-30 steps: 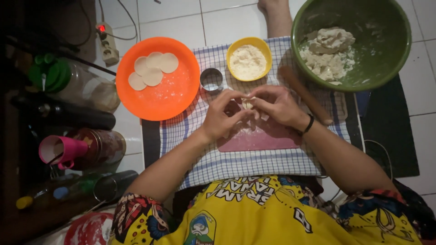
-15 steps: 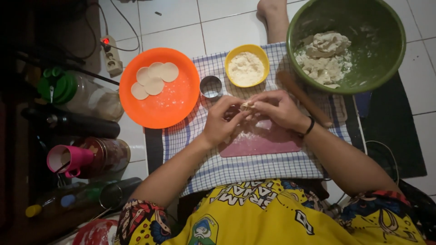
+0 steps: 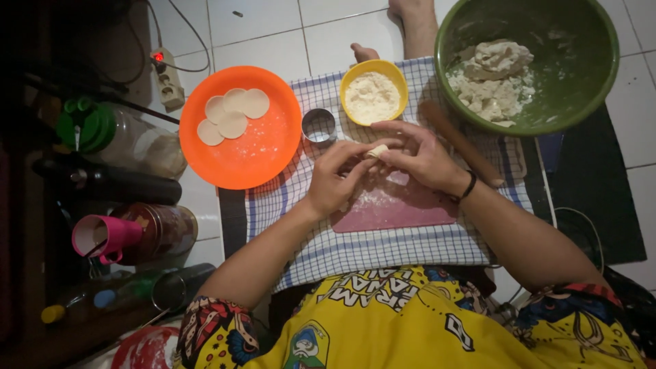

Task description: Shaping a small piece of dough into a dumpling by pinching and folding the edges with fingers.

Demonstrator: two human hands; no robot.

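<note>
1. I am watching the left hand (image 3: 336, 179) and the right hand (image 3: 422, 156) meeting over the pink board (image 3: 396, 205); both are pinched shut on one small dough piece (image 3: 376, 150), fingertips of each hand touching it.
2. Against the view a second ago, the dough piece is showing more clearly between the fingertips, pale and folded; earlier the hands were covering it almost wholly. I am judging that the shaping is moving along and the piece is being held up off the board, not pressed on it.
3. The camera has also been shifting: the green bowl (image 3: 601, 75) of rough dough is now sitting higher, at 2 o'clock from the hands.
4. At 10 o'clock the orange plate (image 3: 273, 150) is carrying four flat dough rounds (image 3: 234, 115), the same count as before.
5. At 12 o'clock the yellow bowl (image 3: 355, 75) of flour is lying near; the metal ring cutter (image 3: 318, 126) is just beside the left fingers.
6. A wooden rolling pin (image 3: 465, 147) is running behind the right hand towards 4 o'clock, close to the wrist.
7. Open room: the board's near half at 6 o'clock and the checked cloth (image 3: 383, 249) below it. The left edge is crowded with jars and a pink cup (image 3: 102, 236).
</note>
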